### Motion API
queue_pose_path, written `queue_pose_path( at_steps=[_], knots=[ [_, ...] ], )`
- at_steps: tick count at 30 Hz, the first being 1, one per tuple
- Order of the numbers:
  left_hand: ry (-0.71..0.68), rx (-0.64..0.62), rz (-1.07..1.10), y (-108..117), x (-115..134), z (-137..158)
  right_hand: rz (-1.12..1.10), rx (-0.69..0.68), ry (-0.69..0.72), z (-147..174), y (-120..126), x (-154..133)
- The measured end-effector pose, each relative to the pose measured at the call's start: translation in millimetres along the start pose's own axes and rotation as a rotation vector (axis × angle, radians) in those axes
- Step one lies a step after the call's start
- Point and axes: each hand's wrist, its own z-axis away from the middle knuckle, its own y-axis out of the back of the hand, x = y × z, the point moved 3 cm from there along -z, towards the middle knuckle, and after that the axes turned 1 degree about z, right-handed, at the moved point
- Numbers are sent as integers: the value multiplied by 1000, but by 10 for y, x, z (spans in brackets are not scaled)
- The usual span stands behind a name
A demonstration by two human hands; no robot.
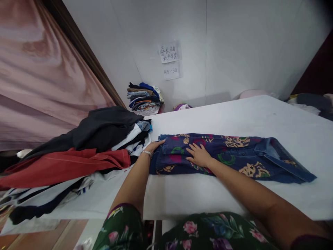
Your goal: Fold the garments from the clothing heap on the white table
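Note:
A dark blue denim shirt (pixel 234 156), patterned in tan, green and magenta, lies folded into a long strip on the white table, its collar end pointing right. At the strip's left end is my left hand (pixel 154 146), its thumb on top of the edge and its other fingers mostly hidden by the cloth; it seems to pinch the hem. My right hand (pixel 199 156) rests flat on the upper face of the shirt, fingers spread, gripping nothing.
Unfolded clothes, including a red garment (pixel 70 166) and a black garment (pixel 104 126), are heaped on the left. A stack of folded clothes (pixel 144 99) stands beyond the white table (pixel 208 121). Paper signs (pixel 170 52) hang on the wall; a pink curtain (pixel 39 76) hangs at left.

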Motion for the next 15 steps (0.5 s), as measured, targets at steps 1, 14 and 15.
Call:
queue_pose_path(
  at_steps=[1, 14, 15],
  knots=[
    [13, -27, 10, -16, 15, 18, 1, 8, 2, 3, -26, 7],
    [-409, 102, -201, -202, 1031, 553, -1094, 390, -62, -47, 394, 10],
    [-468, 103, -268, -267, 1149, 627, -1255, 411, -58, -45, 447, -41]
  ],
)
